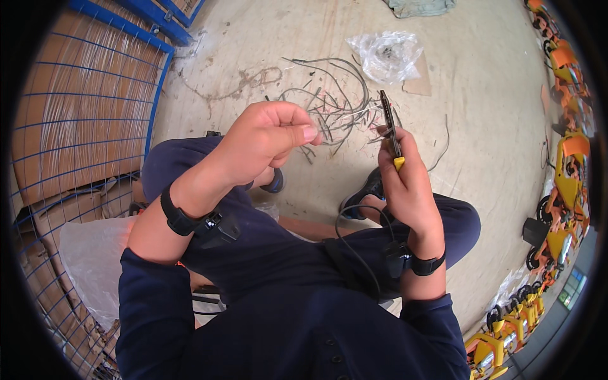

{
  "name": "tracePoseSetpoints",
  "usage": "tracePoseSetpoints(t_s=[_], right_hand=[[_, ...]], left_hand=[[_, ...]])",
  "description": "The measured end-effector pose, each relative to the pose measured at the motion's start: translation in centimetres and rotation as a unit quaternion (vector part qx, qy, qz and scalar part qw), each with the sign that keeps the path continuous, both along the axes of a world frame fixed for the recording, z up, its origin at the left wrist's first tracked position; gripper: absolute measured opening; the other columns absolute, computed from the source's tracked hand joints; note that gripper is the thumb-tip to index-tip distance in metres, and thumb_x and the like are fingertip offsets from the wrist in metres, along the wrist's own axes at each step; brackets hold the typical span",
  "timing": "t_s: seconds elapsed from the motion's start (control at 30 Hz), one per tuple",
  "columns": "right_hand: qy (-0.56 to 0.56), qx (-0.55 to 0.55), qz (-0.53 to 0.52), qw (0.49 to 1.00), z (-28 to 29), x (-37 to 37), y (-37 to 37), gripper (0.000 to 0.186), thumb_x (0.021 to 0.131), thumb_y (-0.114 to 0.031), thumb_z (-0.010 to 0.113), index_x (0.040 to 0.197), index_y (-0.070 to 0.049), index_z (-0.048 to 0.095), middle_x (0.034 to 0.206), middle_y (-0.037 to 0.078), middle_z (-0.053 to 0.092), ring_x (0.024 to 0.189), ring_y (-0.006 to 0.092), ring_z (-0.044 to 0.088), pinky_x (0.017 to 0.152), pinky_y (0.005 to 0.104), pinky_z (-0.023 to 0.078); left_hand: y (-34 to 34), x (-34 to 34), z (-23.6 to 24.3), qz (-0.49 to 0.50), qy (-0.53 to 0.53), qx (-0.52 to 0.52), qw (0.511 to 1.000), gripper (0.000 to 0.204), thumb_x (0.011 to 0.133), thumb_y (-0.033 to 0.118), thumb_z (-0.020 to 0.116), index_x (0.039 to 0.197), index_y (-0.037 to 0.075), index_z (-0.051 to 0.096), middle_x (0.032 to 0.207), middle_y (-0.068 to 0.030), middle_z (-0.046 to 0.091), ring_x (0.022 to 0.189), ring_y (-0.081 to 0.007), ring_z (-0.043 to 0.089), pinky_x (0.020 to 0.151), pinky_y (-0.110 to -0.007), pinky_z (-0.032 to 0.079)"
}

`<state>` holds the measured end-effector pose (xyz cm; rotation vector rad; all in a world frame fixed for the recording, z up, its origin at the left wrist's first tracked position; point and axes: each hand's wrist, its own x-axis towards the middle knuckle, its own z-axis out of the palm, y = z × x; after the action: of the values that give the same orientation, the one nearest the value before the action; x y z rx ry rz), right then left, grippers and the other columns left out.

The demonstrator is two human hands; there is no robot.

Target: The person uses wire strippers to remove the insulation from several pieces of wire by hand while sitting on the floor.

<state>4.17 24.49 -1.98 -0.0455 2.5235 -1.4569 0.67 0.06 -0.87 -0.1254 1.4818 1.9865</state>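
My left hand (272, 136) is closed in a pinch left of centre; whatever lies between thumb and forefinger is too small to make out. My right hand (405, 180) grips a slim black cutting tool (389, 120) with a yellow part, pointing upward. Beyond both hands, on the pale floor, lie scattered dark cables and short offcuts (342, 104). Each forearm wears a black strapped device, a cable running from the right one.
Blue wire cages (152, 111) hold wrapped cardboard at left. A crumpled plastic bag (383, 57) lies on a cardboard piece ahead, grey cloth (418, 6) beyond. A row of yellow-orange wheeled machines (563, 164) lines the right side. My bent legs and shoes frame the floor.
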Motion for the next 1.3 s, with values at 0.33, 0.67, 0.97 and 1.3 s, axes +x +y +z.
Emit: tracePoseSetpoints(t_s=[0.33,0.67,0.97,1.3], right_hand=[[-0.011,-0.071,0.033,0.997,0.1,-0.1,0.8,0.031,0.089,0.003,0.049,0.119,-0.001,0.045,0.091,0.009,0.049,0.079,0.0204,0.051,0.071,0.0285,0.042],[-0.089,-0.194,0.047,0.976,0.9,-0.1,1.0,0.031,0.089,0.002,0.049,0.120,-0.001,0.047,0.088,0.002,0.049,0.076,0.0132,0.049,0.067,0.0257,0.042],[0.163,0.122,-0.034,0.978,-0.9,-1.5,2.4,0.022,0.096,-0.005,0.046,0.118,-0.001,0.047,0.095,0.009,0.053,0.080,0.0147,0.049,0.074,0.0271,0.043],[-0.022,-0.239,-0.141,0.960,0.6,-1.7,3.8,0.024,0.095,-0.008,0.049,0.118,-0.003,0.047,0.077,-0.004,0.043,0.063,0.0027,0.039,0.054,0.0180,0.032]], left_hand=[[-0.5,0.2,0.1,0.012,0.036,-0.017,0.999,0.013,0.090,0.007,0.058,0.089,-0.005,0.061,0.057,0.0038,0.046,0.043,-0.0011,0.028,0.039,-0.021,0.020],[-0.5,-0.1,0.2,-0.012,0.053,-0.020,0.998,0.014,0.091,0.008,0.057,0.088,-0.005,0.060,0.052,0.0048,0.041,0.040,-0.0013,0.025,0.038,-0.021,0.018],[-1.0,0.0,0.4,-0.034,0.067,-0.024,0.997,0.012,0.089,0.008,0.059,0.089,-0.004,0.062,0.058,0.0036,0.049,0.043,-0.0001,0.029,0.038,-0.020,0.021],[-1.6,-0.2,0.3,-0.029,0.038,-0.059,0.997,0.012,0.088,0.009,0.060,0.089,-0.003,0.062,0.059,0.0027,0.051,0.042,-0.0003,0.030,0.038,-0.020,0.020]])
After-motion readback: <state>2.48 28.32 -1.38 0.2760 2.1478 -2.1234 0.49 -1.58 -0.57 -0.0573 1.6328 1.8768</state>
